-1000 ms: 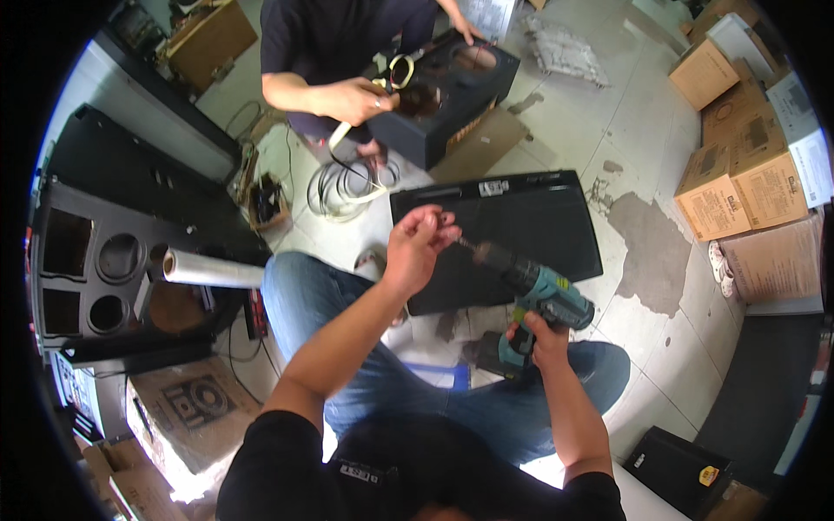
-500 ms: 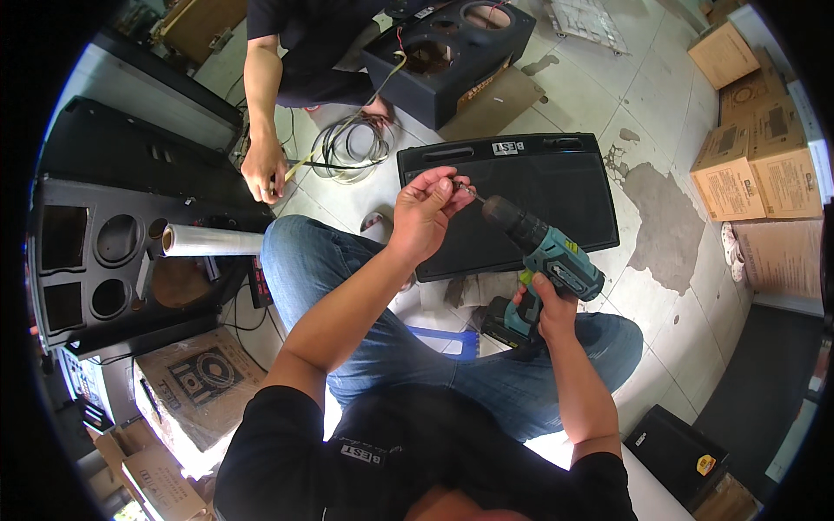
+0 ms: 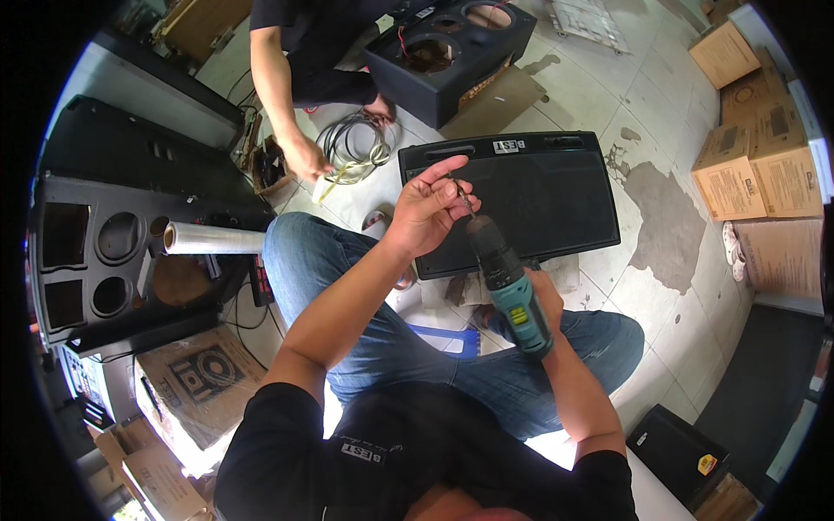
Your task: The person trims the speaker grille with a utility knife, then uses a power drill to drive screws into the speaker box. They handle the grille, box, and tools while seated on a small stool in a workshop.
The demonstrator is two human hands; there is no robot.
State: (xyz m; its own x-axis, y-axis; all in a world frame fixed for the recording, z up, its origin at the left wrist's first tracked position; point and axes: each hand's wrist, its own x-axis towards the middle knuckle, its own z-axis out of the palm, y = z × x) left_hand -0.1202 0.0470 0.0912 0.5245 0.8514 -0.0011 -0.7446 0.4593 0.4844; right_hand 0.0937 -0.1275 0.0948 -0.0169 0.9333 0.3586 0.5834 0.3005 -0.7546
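My right hand (image 3: 546, 300) is closed round the handle of a teal and black cordless drill (image 3: 519, 308), whose chuck points up and to the left. A thin metal drill bit (image 3: 466, 201) juts from the chuck. The bit's far end is between the thumb and fingers of my left hand (image 3: 423, 208), with the index finger stretched out past it. Below both hands lies a black speaker grille panel (image 3: 556, 213) on the floor. The drill's body covers most of its handle and battery.
A co-worker's hand (image 3: 306, 159) is beside coiled cable (image 3: 354, 148) and a yellow strip. Beyond the panel stands a black speaker cabinet (image 3: 460, 87). A larger cabinet (image 3: 82, 217) and a roll of clear wrap (image 3: 213, 239) are at left. A blue-framed tool (image 3: 467, 343) lies between my legs; cartons (image 3: 756, 165) stand right.
The drill has swung to point more upward, its chuck moving left toward my left hand. My left index finger has straightened. The co-worker's hand has moved right, to the cable coil.
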